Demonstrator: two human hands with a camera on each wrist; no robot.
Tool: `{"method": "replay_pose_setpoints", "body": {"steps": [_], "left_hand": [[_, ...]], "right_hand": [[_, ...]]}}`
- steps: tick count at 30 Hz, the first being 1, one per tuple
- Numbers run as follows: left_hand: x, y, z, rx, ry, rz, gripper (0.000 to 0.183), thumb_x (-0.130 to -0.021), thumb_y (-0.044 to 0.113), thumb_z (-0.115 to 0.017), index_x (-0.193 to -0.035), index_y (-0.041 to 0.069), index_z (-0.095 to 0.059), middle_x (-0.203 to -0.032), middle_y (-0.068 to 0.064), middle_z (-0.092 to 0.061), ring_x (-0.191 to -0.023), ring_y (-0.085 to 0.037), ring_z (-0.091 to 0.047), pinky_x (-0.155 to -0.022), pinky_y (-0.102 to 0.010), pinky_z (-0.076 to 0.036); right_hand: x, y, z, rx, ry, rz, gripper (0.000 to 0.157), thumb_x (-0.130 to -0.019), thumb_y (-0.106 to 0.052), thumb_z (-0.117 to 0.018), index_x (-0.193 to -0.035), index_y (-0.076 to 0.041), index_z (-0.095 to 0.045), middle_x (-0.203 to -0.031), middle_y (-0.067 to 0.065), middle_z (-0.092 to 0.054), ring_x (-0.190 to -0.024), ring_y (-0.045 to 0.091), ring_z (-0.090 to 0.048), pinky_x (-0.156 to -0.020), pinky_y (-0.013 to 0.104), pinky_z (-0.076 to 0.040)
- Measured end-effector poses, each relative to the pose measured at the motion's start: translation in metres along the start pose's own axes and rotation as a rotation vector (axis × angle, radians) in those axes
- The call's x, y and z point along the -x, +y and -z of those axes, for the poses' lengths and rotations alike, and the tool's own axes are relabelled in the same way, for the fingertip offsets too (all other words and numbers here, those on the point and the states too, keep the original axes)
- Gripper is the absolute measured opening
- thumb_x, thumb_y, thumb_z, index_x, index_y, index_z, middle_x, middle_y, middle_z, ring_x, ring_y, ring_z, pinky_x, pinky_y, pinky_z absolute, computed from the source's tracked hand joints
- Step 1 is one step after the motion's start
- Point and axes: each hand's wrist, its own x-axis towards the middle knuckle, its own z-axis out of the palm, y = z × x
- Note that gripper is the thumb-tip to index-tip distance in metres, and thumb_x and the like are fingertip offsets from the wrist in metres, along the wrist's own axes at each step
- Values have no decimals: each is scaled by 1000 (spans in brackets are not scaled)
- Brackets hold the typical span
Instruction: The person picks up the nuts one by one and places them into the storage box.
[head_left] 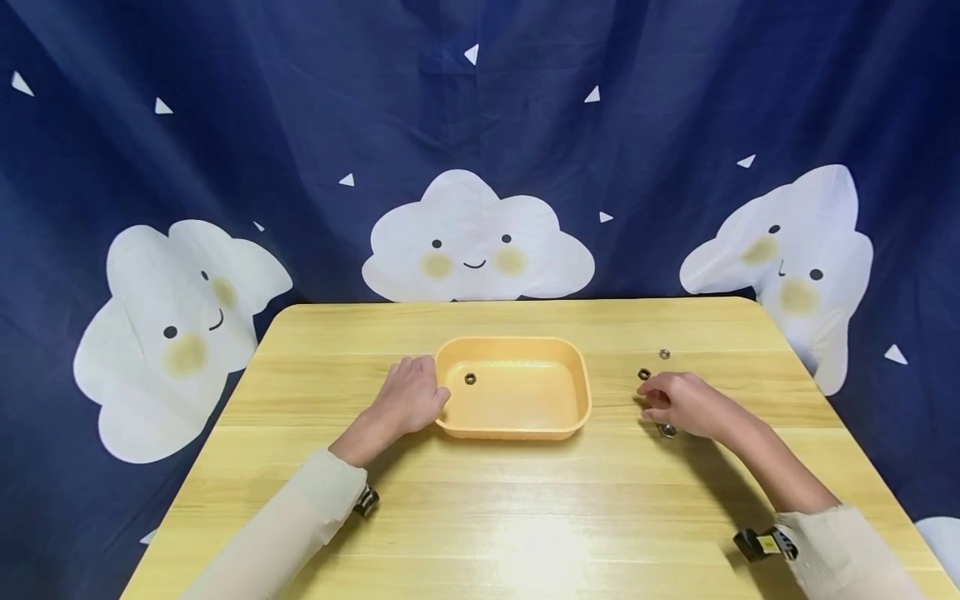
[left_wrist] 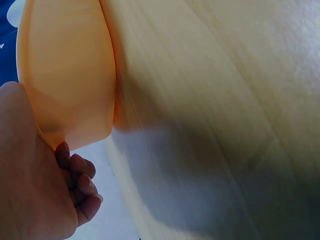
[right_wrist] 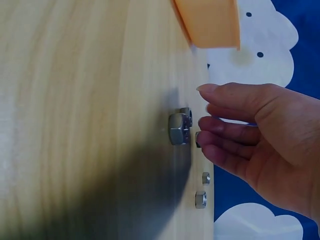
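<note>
A shallow orange plastic basin [head_left: 513,434] sits on the table, with one dark hex nut [head_left: 470,378] lying inside near its left end. My left hand [head_left: 408,396] grips the basin's left rim, thumb over the edge and fingers curled on the outside, as the left wrist view shows. Right of the basin, my right hand [head_left: 686,403] hovers just over several hex nuts. Its thumb and fingers are bent and apart, with nothing between them. A large silver nut [right_wrist: 178,129] lies beneath the fingers, and a dark nut [head_left: 644,374] lies beyond the fingertips.
A small silver nut [head_left: 664,354] lies farther back on the right side of the wooden table [head_left: 465,508]. Behind the table's far edge hangs a dark blue curtain [head_left: 300,100] with white clouds.
</note>
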Motion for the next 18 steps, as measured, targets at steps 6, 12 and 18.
{"method": "replay_pose_setpoints", "body": {"steps": [6,12,18], "left_hand": [[0,0,-1,3,1,0,25,-94,30,-51,-95,5,-51,-86,-6,-51,-83,-26,-45,-78,-36,-34],[-1,-1,-3,-1,15,5,25,-93,31,-52,-94,5,-52,-85,-6,-51,-83,-26,-47,-78,-37,-36],[-1,-1,-3,-2,28,7,24,-92,29,-53,-93,5,-53,-83,-6,-52,-82,-26,-48,-77,-38,-37]], "right_hand": [[3,4,-5,-30,-13,14,36,-87,-20,-83,-114,1,-73,-88,-4,-69,-77,3,-56,-69,26,-50],[4,6,-7,-28,-23,0,34,-86,-20,-83,-113,-1,-73,-85,-5,-64,-74,3,-50,-66,25,-46],[5,5,-9,3,-22,-4,27,-86,-17,-82,-108,-2,-74,-83,-4,-63,-73,4,-50,-65,26,-45]]}}
